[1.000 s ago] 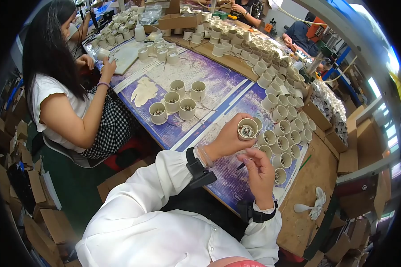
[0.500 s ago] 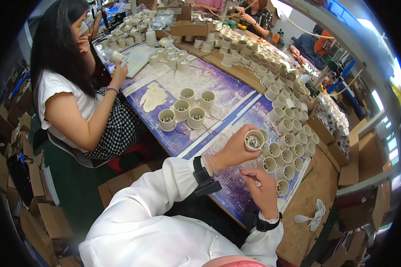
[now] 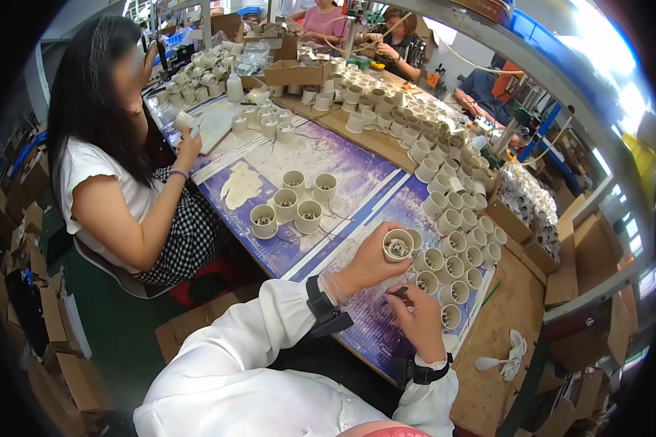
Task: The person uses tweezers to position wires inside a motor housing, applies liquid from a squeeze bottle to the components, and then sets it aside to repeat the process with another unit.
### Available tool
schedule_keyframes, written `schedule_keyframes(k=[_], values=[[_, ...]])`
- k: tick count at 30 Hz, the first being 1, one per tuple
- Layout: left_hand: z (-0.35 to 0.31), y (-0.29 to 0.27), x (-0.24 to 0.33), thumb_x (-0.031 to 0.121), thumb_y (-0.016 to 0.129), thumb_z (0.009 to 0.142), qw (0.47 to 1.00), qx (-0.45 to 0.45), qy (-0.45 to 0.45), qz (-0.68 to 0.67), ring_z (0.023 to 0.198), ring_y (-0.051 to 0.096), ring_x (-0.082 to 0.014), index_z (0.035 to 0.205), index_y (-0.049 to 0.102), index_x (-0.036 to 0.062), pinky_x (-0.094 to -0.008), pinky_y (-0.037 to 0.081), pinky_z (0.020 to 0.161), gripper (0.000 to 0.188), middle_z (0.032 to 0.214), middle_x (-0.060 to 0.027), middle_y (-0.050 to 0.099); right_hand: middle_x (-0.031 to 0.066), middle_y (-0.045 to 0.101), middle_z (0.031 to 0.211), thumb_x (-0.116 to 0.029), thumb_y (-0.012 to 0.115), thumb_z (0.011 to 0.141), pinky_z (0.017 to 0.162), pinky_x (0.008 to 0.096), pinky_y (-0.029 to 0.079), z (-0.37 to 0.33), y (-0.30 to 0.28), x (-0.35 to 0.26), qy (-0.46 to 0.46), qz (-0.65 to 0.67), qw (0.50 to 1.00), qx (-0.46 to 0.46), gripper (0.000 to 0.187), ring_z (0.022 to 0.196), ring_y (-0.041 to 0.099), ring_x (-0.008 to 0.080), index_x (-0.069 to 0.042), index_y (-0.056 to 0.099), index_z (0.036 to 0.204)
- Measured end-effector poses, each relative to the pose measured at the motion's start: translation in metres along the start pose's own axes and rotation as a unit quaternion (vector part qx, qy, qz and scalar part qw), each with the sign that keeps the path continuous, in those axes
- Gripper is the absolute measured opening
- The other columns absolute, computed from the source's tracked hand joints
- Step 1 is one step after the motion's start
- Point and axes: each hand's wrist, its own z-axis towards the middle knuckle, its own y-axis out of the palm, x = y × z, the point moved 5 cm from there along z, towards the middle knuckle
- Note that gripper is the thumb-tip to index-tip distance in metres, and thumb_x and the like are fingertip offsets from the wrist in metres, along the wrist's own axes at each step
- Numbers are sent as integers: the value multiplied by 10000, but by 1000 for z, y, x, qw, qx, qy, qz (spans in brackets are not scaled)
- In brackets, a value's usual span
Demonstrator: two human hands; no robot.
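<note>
My left hand [image 3: 366,264] is closed around a cream cylindrical cup [image 3: 398,246], tilted so that small metallic parts show inside. A second cup rim [image 3: 416,238] appears right behind it; I cannot tell if the hand holds that one too. Just below, my right hand [image 3: 420,317] has thumb and fingers pinched together by a small dark piece [image 3: 398,292], too small to name. Close to its right stand several similar cups [image 3: 450,316] with parts inside. Left of my left hand a small group of filled cups [image 3: 308,217] stands on the purple-patterned table [image 3: 270,251], thin wires beside them.
Many more cups [image 3: 434,206] crowd the table's right and far side. A crumpled white glove [image 3: 514,355] lies on the brown board at right. A person [image 3: 109,175] sits at left, holding a cup; others work at the far end. Cardboard boxes [image 3: 80,379] stand around.
The whole view has shifted, moving the scene slightly left. My left hand still holds the cup. A small dark piece now shows at my right fingertips, which remain below the cup.
</note>
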Motion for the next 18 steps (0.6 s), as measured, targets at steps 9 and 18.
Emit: schedule_keyframes(k=[9, 18], values=[[-30, -17, 22, 143, 791, 730, 998, -33, -54, 24, 937, 572, -111, 1160, 490, 61, -275, 477, 811, 530, 1019, -54, 593, 70, 676, 878, -76, 614, 914, 672, 244, 510, -9, -27, 2, 12, 171, 981, 88, 115, 740, 631, 114, 0, 604, 1000], [-89, -9, 6, 154, 793, 665, 957, -133, 65, 248, 1008, 580, -240, 1105, 550, 80, -367, 405, 943, 507, 1038, -84, 607, 57, 677, 888, -60, 601, 924, 691, 242, 508, -8, -32, 10, -7, 264, 952, 154, 109, 773, 631, 109, 1, 593, 1014]])
